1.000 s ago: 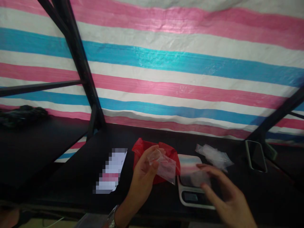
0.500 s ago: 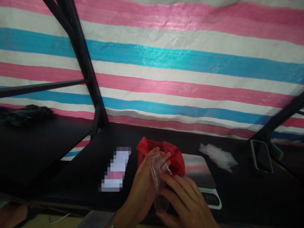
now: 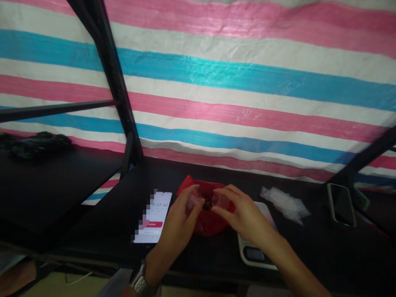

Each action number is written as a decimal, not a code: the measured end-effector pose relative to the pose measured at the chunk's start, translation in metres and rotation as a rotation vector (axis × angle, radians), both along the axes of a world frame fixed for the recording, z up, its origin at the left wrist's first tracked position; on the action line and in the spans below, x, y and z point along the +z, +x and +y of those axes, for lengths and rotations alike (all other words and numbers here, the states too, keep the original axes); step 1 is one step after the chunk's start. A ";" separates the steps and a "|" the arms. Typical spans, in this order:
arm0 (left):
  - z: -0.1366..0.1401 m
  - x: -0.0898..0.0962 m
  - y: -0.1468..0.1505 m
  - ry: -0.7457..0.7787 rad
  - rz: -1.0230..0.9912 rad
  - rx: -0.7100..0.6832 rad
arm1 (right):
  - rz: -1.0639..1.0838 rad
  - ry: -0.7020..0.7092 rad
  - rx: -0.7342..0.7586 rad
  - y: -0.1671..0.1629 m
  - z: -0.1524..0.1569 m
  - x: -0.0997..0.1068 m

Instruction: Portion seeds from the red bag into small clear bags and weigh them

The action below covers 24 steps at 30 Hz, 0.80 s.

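A red plastic bag point(image 3: 213, 227) lies open on the black table, with small dark reddish-brown pieces point(image 3: 207, 202) inside, too blurred to name. At the left of its mouth, my left hand point(image 3: 177, 220) is closed on a small clear plastic bag point(image 3: 193, 199). My right hand point(image 3: 239, 208) grips a small clear plastic cup point(image 3: 221, 201) between thumb and fingers, tilted over the bag's opening. Under my right forearm sits a white digital scale point(image 3: 246, 251), its display at the near edge and its plate partly hidden.
A lit phone with a timer point(image 3: 157, 216) lies left of the red bag. Right of the scale rests a pile of clear plastic bags point(image 3: 286, 206), then a dark-screened phone point(image 3: 341, 205). A black metal post point(image 3: 119, 90) rises at left before the striped sheet point(image 3: 235, 99).
Both hands have moved forward from the table's near edge to the red bag's mouth. The cup has come up in my right hand, and the clear bag has moved lower into the left grip.
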<state>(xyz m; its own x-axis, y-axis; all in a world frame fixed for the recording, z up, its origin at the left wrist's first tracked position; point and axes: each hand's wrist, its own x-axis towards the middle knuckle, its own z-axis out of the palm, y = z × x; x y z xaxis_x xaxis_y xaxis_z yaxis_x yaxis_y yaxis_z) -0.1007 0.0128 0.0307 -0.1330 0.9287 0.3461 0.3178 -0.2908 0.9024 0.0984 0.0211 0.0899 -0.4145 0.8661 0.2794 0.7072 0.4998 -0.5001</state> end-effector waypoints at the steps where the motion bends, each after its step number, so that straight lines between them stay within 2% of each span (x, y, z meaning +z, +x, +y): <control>1: 0.000 -0.003 0.000 -0.025 0.105 0.010 | -0.090 -0.004 0.017 -0.004 0.011 0.002; 5: 0.000 -0.014 -0.001 -0.130 0.412 0.087 | -0.520 -0.011 0.038 -0.021 0.033 0.002; 8: 0.000 -0.019 -0.004 -0.129 0.484 0.118 | -0.633 -0.006 -0.017 -0.024 0.033 -0.003; 11: -0.004 -0.017 -0.006 -0.080 0.399 0.104 | -0.515 -0.114 -0.066 -0.019 0.032 -0.013; 16: -0.008 -0.008 -0.007 0.060 0.264 0.095 | -0.177 -0.207 0.004 -0.013 0.037 -0.026; 19: -0.004 -0.015 -0.007 0.039 0.291 0.058 | -0.122 -0.246 0.000 -0.017 0.038 -0.026; 24: 0.001 -0.032 -0.007 -0.023 0.285 0.014 | -0.077 -0.311 -0.090 -0.032 0.035 -0.020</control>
<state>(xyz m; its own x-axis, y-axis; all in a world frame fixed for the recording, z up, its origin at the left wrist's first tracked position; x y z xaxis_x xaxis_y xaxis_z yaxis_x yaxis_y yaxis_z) -0.1074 0.0142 -0.0010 -0.0462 0.9356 0.3500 0.5639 -0.2648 0.7823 0.0668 0.0564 0.0698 -0.3424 0.9390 -0.0334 0.7829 0.2655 -0.5626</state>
